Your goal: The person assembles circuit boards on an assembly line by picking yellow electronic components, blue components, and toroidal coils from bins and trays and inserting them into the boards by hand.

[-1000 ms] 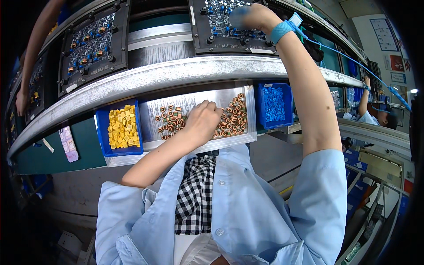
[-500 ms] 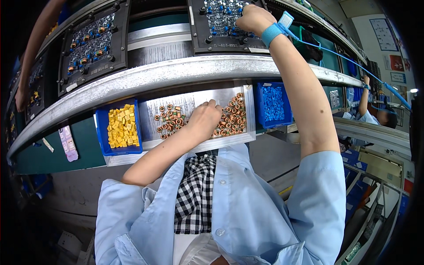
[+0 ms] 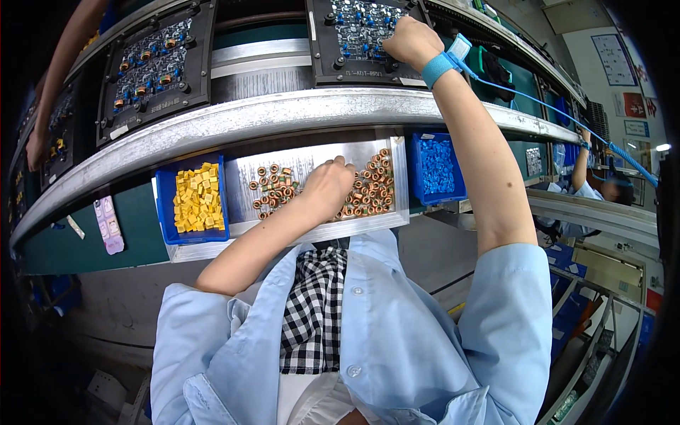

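Note:
My left hand is over a metal tray, among loose copper-wound ring coils. Its fingers are bent and pressed together; whatever they pinch is hidden. Up on the line, my right hand wears a light blue wrist strap and is closed at the right side of a circuit board in a black frame. Its fingertips are mostly covered by the hand, so I cannot make out what they hold. That board carries small blue parts.
A blue bin of yellow blocks stands left of the tray, a blue bin of blue parts right of it. A metal rail runs before the boards. Another framed board has coils on it. A coiled blue cord trails right. Another person's arm reaches in at far left.
My right hand has come slightly nearer over the right side of the board. The left hand stays among the coils with hardly any movement. The whole view has shifted a little.

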The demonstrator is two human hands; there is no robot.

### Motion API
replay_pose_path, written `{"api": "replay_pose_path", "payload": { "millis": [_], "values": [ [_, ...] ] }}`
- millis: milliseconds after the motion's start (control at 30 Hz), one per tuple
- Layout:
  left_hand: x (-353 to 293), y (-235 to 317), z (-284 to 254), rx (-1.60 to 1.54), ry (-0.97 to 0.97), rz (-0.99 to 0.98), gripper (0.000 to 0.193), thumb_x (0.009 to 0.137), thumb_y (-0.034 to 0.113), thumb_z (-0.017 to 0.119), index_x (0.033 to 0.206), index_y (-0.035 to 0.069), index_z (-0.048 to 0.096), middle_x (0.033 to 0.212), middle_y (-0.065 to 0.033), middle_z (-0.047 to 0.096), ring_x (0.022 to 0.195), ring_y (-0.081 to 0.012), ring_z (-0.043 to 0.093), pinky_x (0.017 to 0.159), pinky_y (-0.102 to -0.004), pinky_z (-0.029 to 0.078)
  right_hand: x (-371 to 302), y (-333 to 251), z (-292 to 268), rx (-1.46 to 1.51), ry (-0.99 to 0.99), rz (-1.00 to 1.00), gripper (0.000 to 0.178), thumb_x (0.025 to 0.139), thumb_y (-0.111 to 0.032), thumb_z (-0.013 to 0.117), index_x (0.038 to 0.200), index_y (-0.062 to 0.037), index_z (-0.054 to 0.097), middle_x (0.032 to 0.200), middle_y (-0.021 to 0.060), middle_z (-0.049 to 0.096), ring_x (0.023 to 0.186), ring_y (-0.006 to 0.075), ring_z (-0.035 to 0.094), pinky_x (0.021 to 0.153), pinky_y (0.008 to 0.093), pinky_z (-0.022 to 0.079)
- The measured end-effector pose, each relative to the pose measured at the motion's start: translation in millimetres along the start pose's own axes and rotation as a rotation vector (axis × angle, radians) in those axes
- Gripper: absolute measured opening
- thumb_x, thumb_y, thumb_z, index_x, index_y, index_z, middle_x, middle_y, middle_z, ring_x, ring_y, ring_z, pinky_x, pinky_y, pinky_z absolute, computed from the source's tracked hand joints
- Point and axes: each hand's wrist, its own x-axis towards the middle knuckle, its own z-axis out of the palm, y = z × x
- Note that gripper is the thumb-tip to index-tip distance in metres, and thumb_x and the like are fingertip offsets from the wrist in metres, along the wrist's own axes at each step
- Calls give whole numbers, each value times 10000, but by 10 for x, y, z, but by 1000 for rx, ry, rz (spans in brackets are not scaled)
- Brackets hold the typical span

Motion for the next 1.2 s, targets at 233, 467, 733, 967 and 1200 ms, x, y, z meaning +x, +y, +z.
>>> {"api": "replay_pose_path", "payload": {
  "millis": [233, 467, 733, 967, 1200],
  "values": [
    [-12, -17, -5, -39, -36, 10, 66, 702, -49, 582, 760, -78, 569, 763, -204, 554, 625, -319, 578, 610, -385, 522, -99, 155, 95, -75, 117, -183, 279, 760, -238, 612, 843, 23, 668, 740, 172, 658, 631, 328, 641, 592, 381, 527],
    [-44, -70, -69, -37, 20, -9, 107, 708, -64, 575, 814, -68, 584, 746, -187, 569, 624, -305, 576, 624, -366, 520, -107, 1022, 209, 47, 309, 55, 364, 865, -324, 507, 784, -1, 653, 720, 160, 657, 609, 362, 611, 561, 421, 495],
    [33, 126, -815, -605, 217, 17, 137, 739, -102, 603, 859, -39, 588, 792, -143, 626, 653, -176, 597, 600, -246, 517, -365, 856, 294, 618, 86, 71, 312, 872, -273, 550, 867, 19, 660, 687, 108, 639, 567, 229, 577, 534, 306, 461],
    [406, 104, -1331, -1120, 444, -242, 407, 743, -93, 636, 1120, -34, 494, 882, -122, 639, 733, -151, 618, 697, -223, 524, -676, 217, -142, 1234, -59, -600, 158, 818, -45, 627, 960, 16, 660, 778, 69, 637, 624, 104, 536, 565, 195, 433],
    [547, 199, -1197, -1152, 588, -251, 481, 761, -88, 601, 1202, -3, 429, 892, -104, 623, 745, -168, 616, 688, -241, 526, -444, 293, -26, 1211, -88, -619, 186, 790, 34, 612, 975, 36, 632, 829, 86, 643, 663, 108, 566, 604, 190, 470]
  ]
}}
